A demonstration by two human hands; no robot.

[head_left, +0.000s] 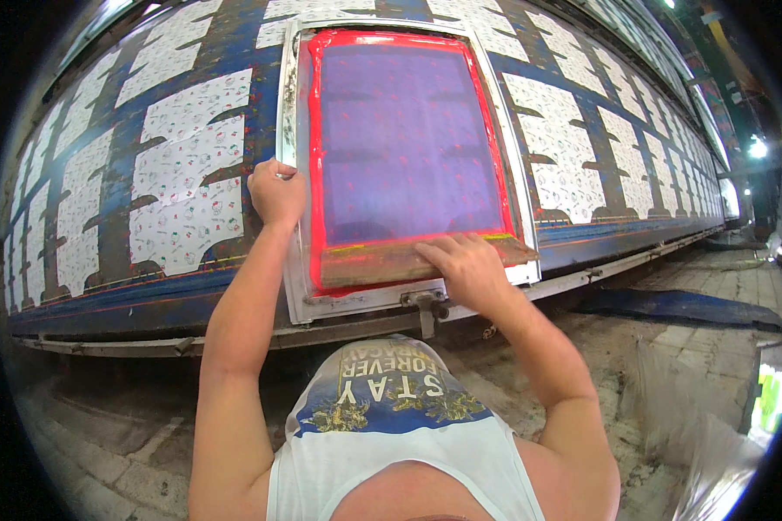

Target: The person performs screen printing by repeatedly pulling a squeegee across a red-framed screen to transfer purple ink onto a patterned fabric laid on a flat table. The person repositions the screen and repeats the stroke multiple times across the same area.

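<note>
A screen-printing frame (pixel 502 148) lies on the long table in front of me, pale-railed, with a translucent purple mesh (pixel 400 139) bordered in red ink. Across the mesh's near end rests a wooden squeegee (pixel 365 262), with red ink along its edges. My right hand (pixel 467 267) is closed over the squeegee toward its right end, fingers on top of the wood. At the frame's left rail, my left hand (pixel 278 195) is closed, its fingers curled at the rail; part of its grip is hidden.
Printed white fabric pieces (pixel 195 165) lie in rows on the dark blue table (pixel 261 130), left, right and beyond the frame. A metal rail (pixel 148 346) with a bracket (pixel 426 308) runs along the near edge. A dark blue sheet (pixel 682 306) lies on the floor (pixel 660 365) at right.
</note>
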